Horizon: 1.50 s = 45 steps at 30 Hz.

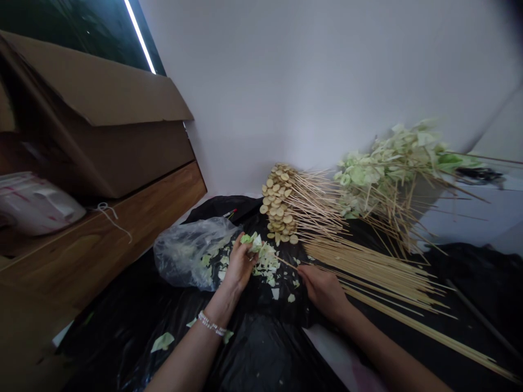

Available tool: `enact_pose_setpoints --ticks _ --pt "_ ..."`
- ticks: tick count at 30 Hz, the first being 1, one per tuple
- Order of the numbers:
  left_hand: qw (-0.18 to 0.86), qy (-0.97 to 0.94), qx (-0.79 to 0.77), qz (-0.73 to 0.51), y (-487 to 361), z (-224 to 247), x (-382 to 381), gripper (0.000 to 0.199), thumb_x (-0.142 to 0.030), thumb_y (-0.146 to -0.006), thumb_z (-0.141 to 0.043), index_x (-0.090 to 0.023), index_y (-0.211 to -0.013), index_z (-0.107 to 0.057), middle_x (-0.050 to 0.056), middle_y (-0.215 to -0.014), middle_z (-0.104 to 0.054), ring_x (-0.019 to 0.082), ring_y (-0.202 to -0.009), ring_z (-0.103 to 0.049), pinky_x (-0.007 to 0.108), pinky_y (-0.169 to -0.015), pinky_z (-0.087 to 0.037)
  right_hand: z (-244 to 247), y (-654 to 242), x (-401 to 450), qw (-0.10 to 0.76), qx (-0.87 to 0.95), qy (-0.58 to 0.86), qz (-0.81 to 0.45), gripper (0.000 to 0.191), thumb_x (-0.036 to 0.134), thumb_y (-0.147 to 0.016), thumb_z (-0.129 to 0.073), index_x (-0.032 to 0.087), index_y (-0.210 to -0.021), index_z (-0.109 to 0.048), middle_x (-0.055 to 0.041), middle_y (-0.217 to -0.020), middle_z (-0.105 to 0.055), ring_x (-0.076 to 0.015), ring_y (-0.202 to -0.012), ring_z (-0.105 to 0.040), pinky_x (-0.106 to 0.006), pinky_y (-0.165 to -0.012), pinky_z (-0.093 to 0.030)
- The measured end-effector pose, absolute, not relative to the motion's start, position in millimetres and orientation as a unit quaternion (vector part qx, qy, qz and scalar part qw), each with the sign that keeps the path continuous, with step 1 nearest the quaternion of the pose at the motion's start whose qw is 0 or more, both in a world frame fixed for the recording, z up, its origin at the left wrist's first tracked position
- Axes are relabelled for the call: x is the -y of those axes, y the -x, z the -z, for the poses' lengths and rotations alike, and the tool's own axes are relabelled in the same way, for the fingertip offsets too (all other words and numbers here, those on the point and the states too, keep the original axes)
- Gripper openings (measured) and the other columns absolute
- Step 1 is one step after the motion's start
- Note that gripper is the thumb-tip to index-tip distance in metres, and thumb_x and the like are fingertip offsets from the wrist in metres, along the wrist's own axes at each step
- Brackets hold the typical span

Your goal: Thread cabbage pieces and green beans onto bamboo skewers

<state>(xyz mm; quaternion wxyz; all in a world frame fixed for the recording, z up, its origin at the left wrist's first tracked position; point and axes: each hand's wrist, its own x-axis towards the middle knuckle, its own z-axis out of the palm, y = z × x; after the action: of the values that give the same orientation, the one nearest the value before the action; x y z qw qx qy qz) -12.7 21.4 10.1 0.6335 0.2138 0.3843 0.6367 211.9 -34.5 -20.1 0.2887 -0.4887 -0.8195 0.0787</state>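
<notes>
On black plastic (261,348), within its edges: cabbage (256,243) pinched in left grip (239,265), stick (287,263) held in right grip (326,292); apparently threading, next needing alignment.

Black sheeting (261,343); pale-green leaves (368,173); white wall (310,81).

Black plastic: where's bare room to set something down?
Rumpled black plastic shows bare between left forearm and right forearm, and between clear bag and large loose leaf. Crowded: cabbage scraps between left hand and right hand; sticks rightward.
</notes>
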Motion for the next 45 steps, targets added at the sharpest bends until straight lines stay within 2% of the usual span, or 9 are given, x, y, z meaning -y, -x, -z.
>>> enact_pose_setpoints --ticks 3,10,18,23,27,30,36,41,45 --pt "0.628 -0.221 -0.391 -0.635 11 -11 -20 0.058 -0.009 -0.066 -0.062 -0.028 -0.119 -0.047 0.000 -0.098 -0.066 0.012 -0.076 -0.064 0.025 -0.068 -0.048 20 -211 34 0.282 0.817 0.494 -0.095 0.033 0.026 -0.097 -0.032 0.021 -0.088 -0.063 -0.0035 -0.079 -0.068 -0.0147 -0.072 -0.063 -0.024 -0.066 -0.042" --pt "0.652 -0.241 -0.379 -0.611 8 -11 -15 0.059 -0.008 -0.065 -0.065 -0.028 -0.119 -0.049 0.002 -0.106 -0.069 0.013 -0.081 -0.065 0.025 -0.070 -0.047 23 -214 32 0.317 0.803 0.498 -0.078 0.028 0.028 -0.097 -0.036 0.021 -0.091 -0.063 -0.0053 -0.085 -0.068 -0.0167 -0.080 -0.063 -0.026 -0.074 -0.043" --pt "0.630 -0.251 -0.369 -0.636 14 -12 -21 0.042 -0.015 -0.068 -0.073 -0.024 -0.107 -0.057 -0.001 -0.092 -0.069 0.011 -0.069 -0.063 0.022 -0.061 -0.048 13 -214 33 0.296 0.810 0.498 -0.093 0.028 0.029 -0.098 -0.035 0.021 -0.095 -0.062 -0.0049 -0.088 -0.068 -0.0169 -0.081 -0.063 -0.026 -0.073 -0.043" --pt "0.601 -0.239 -0.375 -0.665 20 -12 -26 0.035 -0.015 -0.067 -0.078 -0.022 -0.096 -0.059 -0.003 -0.084 -0.068 0.008 -0.064 -0.062 0.021 -0.066 -0.051 0 -222 27 0.280 0.813 0.502 -0.090 0.027 0.026 -0.096 -0.037 0.021 -0.091 -0.063 -0.0042 -0.083 -0.068 -0.0167 -0.077 -0.062 -0.026 -0.070 -0.042" --pt "0.617 -0.223 -0.369 -0.658 20 -12 -27 0.039 -0.018 -0.075 -0.074 -0.024 -0.109 -0.056 0.002 -0.096 -0.069 0.013 -0.076 -0.068 0.027 -0.075 -0.053 -26 -235 21 0.323 0.804 0.494 -0.069 0.029 0.025 -0.096 -0.036 0.020 -0.085 -0.063 -0.0045 -0.079 -0.067 -0.0163 -0.074 -0.060 -0.026 -0.070 -0.043" --pt "0.622 -0.240 -0.379 -0.641 21 -12 -28 0.040 -0.018 -0.082 -0.066 -0.025 -0.118 -0.053 0.008 -0.109 -0.068 0.018 -0.089 -0.069 0.027 -0.073 -0.054 -55 -258 14 0.396 0.774 0.491 -0.053 0.026 0.027 -0.095 -0.040 0.020 -0.093 -0.064 -0.0050 -0.083 -0.069 -0.0155 -0.073 -0.061 -0.026 -0.071 -0.045" --pt "0.651 -0.214 -0.404 -0.605 25 -12 -31 0.029 -0.013 -0.088 -0.053 -0.019 -0.116 -0.059 0.008 -0.100 -0.069 0.013 -0.077 -0.068 0.021 -0.064 -0.054 -120 -348 -6 0.495 0.613 0.610 0.078 0.028 0.029 -0.087 -0.047 0.016 -0.103 -0.067 -0.0050 -0.073 -0.068 -0.0169 -0.065 -0.060 -0.027 -0.065 -0.044" --pt "0.683 -0.212 -0.402 -0.572 22 -15 -28 0.027 -0.011 -0.087 -0.052 -0.015 -0.112 -0.062 0.008 -0.093 -0.070 0.012 -0.072 -0.068 0.020 -0.061 -0.054 -168 -429 -36 0.482 0.512 0.663 0.257 0.039 0.016 -0.087 -0.040 0.010 -0.121 -0.058 -0.0109 -0.093 -0.069 -0.0167 -0.082 -0.058 -0.027 -0.079 -0.040" --pt "0.691 -0.221 -0.405 -0.556 22 -15 -28 0.026 -0.012 -0.087 -0.054 -0.015 -0.110 -0.064 0.007 -0.092 -0.070 0.012 -0.072 -0.067 0.020 -0.061 -0.054 -187 -472 -68 0.431 0.456 0.715 0.308 0.045 0.009 -0.085 -0.037 0.003 -0.129 -0.048 -0.0145 -0.098 -0.067 -0.0176 -0.092 -0.054 -0.028 -0.081 -0.034"
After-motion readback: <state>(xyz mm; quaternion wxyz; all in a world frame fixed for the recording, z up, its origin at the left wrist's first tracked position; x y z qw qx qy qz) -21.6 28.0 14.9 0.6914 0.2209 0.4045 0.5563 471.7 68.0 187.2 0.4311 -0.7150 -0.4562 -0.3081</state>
